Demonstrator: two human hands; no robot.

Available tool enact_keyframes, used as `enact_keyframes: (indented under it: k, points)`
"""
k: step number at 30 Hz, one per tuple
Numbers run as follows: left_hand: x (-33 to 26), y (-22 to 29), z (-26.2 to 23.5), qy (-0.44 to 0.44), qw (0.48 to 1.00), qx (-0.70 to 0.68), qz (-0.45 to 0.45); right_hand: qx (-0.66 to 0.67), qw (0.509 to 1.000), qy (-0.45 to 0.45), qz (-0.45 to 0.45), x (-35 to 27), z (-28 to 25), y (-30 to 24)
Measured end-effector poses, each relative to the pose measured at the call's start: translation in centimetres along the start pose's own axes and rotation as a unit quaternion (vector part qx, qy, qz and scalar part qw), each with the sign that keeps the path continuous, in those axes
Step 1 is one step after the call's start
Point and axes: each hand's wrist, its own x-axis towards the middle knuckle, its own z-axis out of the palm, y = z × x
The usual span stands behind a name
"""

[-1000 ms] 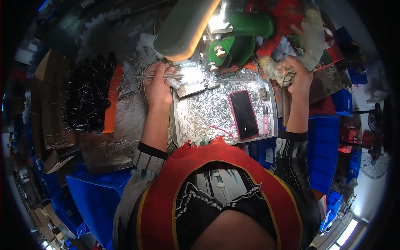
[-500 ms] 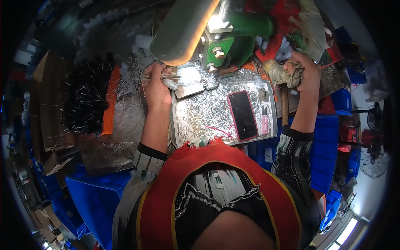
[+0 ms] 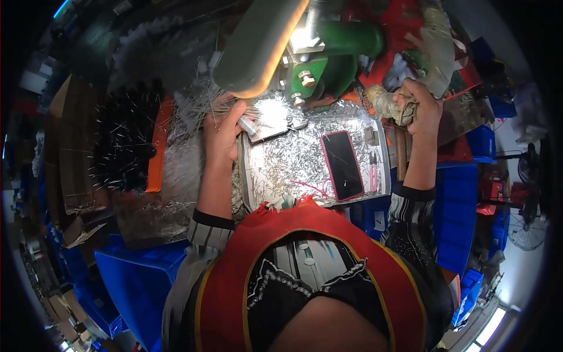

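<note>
At the green press (image 3: 328, 56), the right hand (image 3: 419, 105) had risen from a second before, its grip clamped on the rag-wrapped lever (image 3: 390, 102). The left hand (image 3: 223, 132) stayed put, fingers pinched on a small metal piece (image 3: 249, 124) beside the shaving-strewn tray (image 3: 381, 152), which suggested a press stroke under way.

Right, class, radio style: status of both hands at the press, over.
Left hand pinching small metal piece under the lit press. Right hand gripping cloth-wrapped lever. Phone lying on scrap-strewn tray, apart from both hands.
</note>
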Motion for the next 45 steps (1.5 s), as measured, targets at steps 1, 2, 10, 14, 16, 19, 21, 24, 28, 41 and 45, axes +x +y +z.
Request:
enact_keyframes:
  k: [1,2,10,14,16,19,21,24,28,41,45]
  points:
    - [-0.1,-0.1,0.0,-0.001,1.000,-0.002,-0.002,0.004,1.000,-0.007,0.003,0.0,-0.2,0.0]
    - [-0.2,-0.2,0.0,0.003,1.000,-0.017,-0.003,-0.010,1.000,-0.005,0.015,-0.3,-0.1,-0.3]
    - [0.3,-1.0,-1.5,0.003,0.996,-0.087,0.003,-0.007,1.000,0.003,0.008,-0.1,-0.2,0.0]
    - [0.1,-1.0,-1.5,0.015,0.996,-0.083,0.000,-0.002,1.000,-0.015,-0.002,0.2,-0.7,0.5]
    - [0.1,-1.0,-1.5,0.021,0.996,-0.083,0.001,-0.017,0.998,-0.049,-0.041,0.1,-1.0,0.8]
    - [0.2,-0.9,-1.5,0.027,0.997,-0.072,-0.002,-0.021,0.996,-0.067,-0.050,0.2,-1.1,0.7]
    - [0.4,-0.9,-1.5,0.022,0.997,-0.073,-0.002,-0.010,0.998,-0.051,-0.020,0.2,-0.9,0.3]
    - [0.5,-1.1,-1.7,0.015,0.997,-0.072,-0.002,-0.027,0.999,-0.027,0.013,0.2,-0.6,-1.0]
    - [0.6,-1.0,-1.7,0.013,0.998,-0.066,-0.007,-0.036,0.997,-0.056,0.048,1.0,-1.1,-1.5]
    - [0.3,-1.0,-2.0,0.011,0.994,-0.104,0.004,0.058,0.998,-0.020,-0.001,0.7,-1.7,2.9]
    - [0.4,-1.4,-1.8,0.034,0.993,-0.112,0.007,0.001,1.000,-0.028,0.001,0.4,-0.6,-0.2]
